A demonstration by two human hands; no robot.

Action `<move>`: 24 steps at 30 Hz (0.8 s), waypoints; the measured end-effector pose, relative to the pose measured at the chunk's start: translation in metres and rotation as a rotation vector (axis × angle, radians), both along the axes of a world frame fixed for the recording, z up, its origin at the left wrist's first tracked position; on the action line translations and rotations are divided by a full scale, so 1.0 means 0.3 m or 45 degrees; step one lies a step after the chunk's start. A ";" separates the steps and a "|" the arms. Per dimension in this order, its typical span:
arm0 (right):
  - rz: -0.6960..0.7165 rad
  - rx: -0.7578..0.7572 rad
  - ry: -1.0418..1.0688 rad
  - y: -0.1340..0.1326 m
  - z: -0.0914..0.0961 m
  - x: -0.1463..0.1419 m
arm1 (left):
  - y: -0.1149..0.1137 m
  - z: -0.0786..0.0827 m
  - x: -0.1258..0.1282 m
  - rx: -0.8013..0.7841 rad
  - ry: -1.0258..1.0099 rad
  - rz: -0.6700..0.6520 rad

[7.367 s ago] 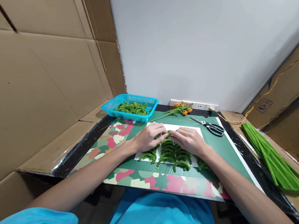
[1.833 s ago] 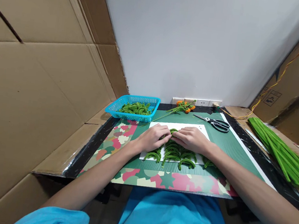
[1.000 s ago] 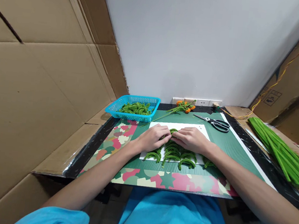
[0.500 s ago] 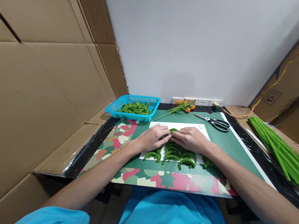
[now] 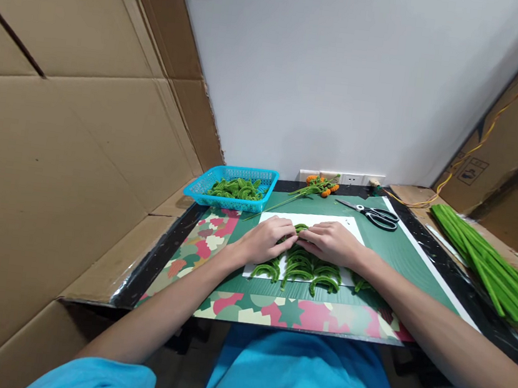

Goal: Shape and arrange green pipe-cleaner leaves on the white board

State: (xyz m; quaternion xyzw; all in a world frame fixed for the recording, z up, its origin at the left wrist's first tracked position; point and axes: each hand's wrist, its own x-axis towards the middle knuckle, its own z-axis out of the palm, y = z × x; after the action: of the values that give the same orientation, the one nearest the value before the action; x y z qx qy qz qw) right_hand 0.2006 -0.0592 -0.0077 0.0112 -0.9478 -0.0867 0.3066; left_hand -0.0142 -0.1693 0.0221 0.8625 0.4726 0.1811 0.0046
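My left hand point(image 5: 272, 240) and my right hand point(image 5: 330, 242) meet over a white sheet of paper point(image 5: 353, 228), fingertips almost touching. Their fingers are closed around a green pipe cleaner point(image 5: 301, 228), bent into a curve; the fingers cover most of it. Below the hands, several arched green pipe cleaners point(image 5: 300, 267) lie in rows on the paper, some reaching past its lower edge. A few more curved pieces point(image 5: 361, 283) show beneath my right wrist.
A blue plastic basket point(image 5: 229, 203) at the back left holds many bent green pieces. Orange pipe-cleaner flowers point(image 5: 326, 186) lie near the wall. Black-handled scissors point(image 5: 381, 217) rest on the green mat point(image 5: 413, 263). Long green pipe cleaners point(image 5: 490, 266) are bundled at the right.
The whole view has shifted very slightly. Both hands stay in the same place, fingers still closed on the green pipe cleaner.
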 end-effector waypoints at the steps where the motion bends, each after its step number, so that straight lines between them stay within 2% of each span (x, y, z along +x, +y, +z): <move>1: 0.000 0.000 0.003 -0.001 0.001 0.000 | -0.001 0.000 0.000 0.004 0.001 -0.002; 24: -0.010 0.015 0.024 0.000 0.002 0.001 | -0.001 0.003 0.002 0.018 -0.019 -0.009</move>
State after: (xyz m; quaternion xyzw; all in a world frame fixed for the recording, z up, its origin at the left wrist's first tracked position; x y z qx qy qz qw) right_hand 0.2010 -0.0593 -0.0070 0.0087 -0.9444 -0.0936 0.3152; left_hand -0.0138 -0.1697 0.0230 0.8628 0.4681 0.1908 0.0026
